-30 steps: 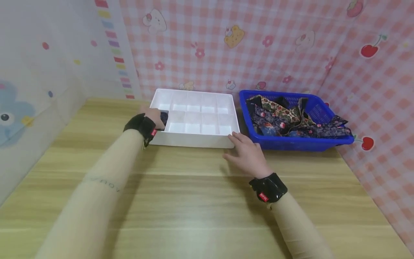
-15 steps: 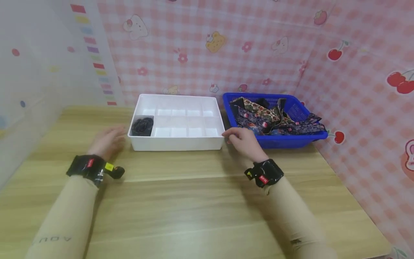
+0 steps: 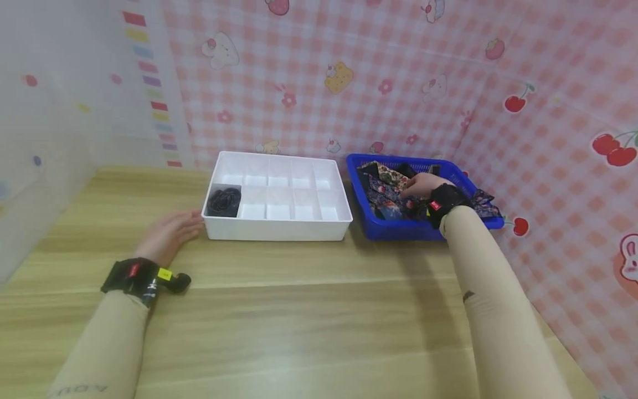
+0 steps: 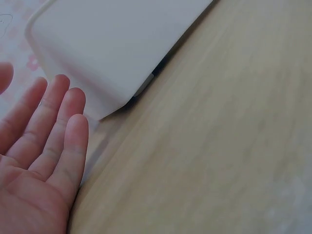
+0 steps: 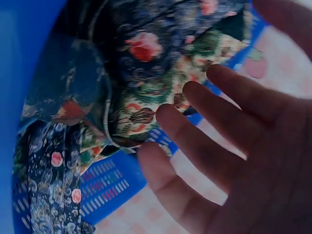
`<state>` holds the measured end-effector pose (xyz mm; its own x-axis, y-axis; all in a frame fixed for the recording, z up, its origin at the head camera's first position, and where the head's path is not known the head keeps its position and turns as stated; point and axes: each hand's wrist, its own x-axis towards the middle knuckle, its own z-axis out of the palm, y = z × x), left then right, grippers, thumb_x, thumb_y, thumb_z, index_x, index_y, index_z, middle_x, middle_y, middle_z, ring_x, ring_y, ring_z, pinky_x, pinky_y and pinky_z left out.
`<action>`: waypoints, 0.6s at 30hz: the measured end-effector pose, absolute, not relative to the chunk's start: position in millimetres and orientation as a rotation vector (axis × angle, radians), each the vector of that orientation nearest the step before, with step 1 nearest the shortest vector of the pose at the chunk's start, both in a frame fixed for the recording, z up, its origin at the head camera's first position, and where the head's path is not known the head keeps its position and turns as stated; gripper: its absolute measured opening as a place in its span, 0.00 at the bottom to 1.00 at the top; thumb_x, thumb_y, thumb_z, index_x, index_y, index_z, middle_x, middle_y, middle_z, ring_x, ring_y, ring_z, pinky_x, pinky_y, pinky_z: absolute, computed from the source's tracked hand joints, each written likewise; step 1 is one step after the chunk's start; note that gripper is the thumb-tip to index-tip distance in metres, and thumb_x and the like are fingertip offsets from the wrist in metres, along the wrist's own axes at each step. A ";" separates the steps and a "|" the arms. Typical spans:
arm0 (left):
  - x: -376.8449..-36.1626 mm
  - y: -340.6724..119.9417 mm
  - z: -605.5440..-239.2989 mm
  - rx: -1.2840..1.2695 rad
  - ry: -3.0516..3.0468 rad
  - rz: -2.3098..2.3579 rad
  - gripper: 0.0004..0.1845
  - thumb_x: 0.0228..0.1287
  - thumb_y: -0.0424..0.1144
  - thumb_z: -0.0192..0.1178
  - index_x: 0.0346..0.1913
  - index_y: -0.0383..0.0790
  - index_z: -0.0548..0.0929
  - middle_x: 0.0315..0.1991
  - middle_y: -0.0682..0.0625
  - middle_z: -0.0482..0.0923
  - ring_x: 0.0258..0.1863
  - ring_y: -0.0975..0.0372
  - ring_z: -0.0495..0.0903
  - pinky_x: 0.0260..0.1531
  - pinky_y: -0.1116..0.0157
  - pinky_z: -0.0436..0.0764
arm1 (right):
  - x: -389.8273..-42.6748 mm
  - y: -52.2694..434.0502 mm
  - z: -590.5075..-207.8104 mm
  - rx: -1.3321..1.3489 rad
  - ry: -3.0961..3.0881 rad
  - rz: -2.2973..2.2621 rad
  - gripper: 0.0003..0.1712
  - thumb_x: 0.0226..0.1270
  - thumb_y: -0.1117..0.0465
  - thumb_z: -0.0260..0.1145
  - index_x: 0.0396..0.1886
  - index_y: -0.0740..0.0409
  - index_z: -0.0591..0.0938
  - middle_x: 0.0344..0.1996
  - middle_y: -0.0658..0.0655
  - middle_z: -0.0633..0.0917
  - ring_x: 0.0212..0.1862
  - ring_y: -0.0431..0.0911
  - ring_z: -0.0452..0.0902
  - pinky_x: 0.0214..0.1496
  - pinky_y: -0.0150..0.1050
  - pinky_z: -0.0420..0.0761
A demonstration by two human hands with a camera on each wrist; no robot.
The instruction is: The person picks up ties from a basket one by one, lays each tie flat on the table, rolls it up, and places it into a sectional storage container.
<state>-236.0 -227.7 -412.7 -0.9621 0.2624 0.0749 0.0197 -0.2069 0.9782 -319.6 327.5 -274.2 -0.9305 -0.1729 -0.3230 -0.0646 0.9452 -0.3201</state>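
My left hand (image 3: 169, 235) rests on the table at the left end of a white divided box (image 3: 279, 230), its straight fingers right at the box wall in the left wrist view. A dark, coiled bundle (image 3: 224, 200) fills the box's front left compartment. Over the blue basket (image 3: 399, 230) reaches my right hand (image 3: 422, 184), its fingers spread and holding nothing in the right wrist view. Just beyond those fingertips lie floral cloth pieces (image 5: 141, 53), navy and cream with pink roses, heaped in the basket.
The other compartments (image 3: 279, 211) of the box show bare white floors. The basket stands right of the box, with one cloth end (image 3: 485, 206) hanging over its right rim. Printed cloth walls (image 3: 299, 83) close off the back and sides of the wooden table (image 3: 279, 310).
My left hand has come out of the front left compartment to the box's left side, leaving the dark bundle there. My right hand has left the box's right corner and moved over the basket.
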 end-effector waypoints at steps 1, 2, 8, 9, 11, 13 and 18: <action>-236.1 -227.8 -413.4 0.339 1.862 2.309 0.15 0.76 0.40 0.48 0.58 0.37 0.71 0.49 0.54 0.80 0.51 0.65 0.79 0.54 0.68 0.74 | -319.6 323.8 -275.8 -0.155 2.710 -0.399 0.32 0.67 0.51 0.61 0.60 0.71 0.73 0.38 0.63 0.83 0.38 0.49 0.76 0.46 0.45 0.75; -236.2 -227.7 -414.0 0.340 1.854 2.318 0.13 0.76 0.39 0.48 0.57 0.38 0.72 0.49 0.54 0.81 0.51 0.64 0.79 0.54 0.68 0.74 | -319.0 319.5 -277.4 -0.134 2.685 -0.359 0.31 0.65 0.50 0.63 0.59 0.69 0.73 0.32 0.59 0.83 0.34 0.48 0.76 0.44 0.43 0.75; -236.3 -228.0 -414.1 0.329 1.881 2.317 0.18 0.76 0.40 0.48 0.60 0.32 0.68 0.48 0.55 0.81 0.50 0.64 0.79 0.54 0.68 0.74 | -304.1 288.9 -276.8 -0.111 2.736 -0.119 0.20 0.53 0.49 0.68 0.36 0.62 0.80 0.25 0.52 0.77 0.23 0.43 0.72 0.32 0.39 0.75; -236.3 -227.3 -413.9 0.324 1.886 2.312 0.19 0.76 0.40 0.48 0.61 0.31 0.68 0.48 0.55 0.81 0.50 0.65 0.79 0.54 0.69 0.74 | -303.2 287.8 -277.1 -0.125 2.745 -0.098 0.17 0.52 0.50 0.69 0.31 0.60 0.80 0.25 0.51 0.77 0.24 0.44 0.72 0.31 0.39 0.74; -236.0 -226.2 -412.7 0.314 1.896 2.303 0.21 0.76 0.40 0.48 0.62 0.29 0.66 0.48 0.55 0.81 0.50 0.65 0.79 0.54 0.69 0.74 | -310.7 289.7 -281.0 -0.184 2.738 -0.083 0.12 0.50 0.54 0.68 0.18 0.56 0.77 0.19 0.51 0.77 0.23 0.44 0.70 0.27 0.38 0.72; -235.6 -225.7 -411.8 0.303 1.901 2.298 0.22 0.76 0.41 0.48 0.63 0.28 0.65 0.47 0.55 0.81 0.49 0.65 0.79 0.54 0.69 0.74 | -319.4 294.0 -282.4 -0.271 2.742 -0.180 0.12 0.53 0.58 0.66 0.15 0.55 0.76 0.16 0.49 0.75 0.22 0.43 0.70 0.26 0.36 0.71; -232.7 -224.2 -409.4 0.245 1.859 2.374 0.20 0.75 0.40 0.49 0.61 0.30 0.67 0.46 0.53 0.81 0.48 0.63 0.79 0.52 0.68 0.76 | -321.5 290.9 -259.1 -0.387 2.847 -0.723 0.18 0.67 0.56 0.61 0.18 0.58 0.75 0.19 0.47 0.74 0.23 0.40 0.67 0.30 0.35 0.67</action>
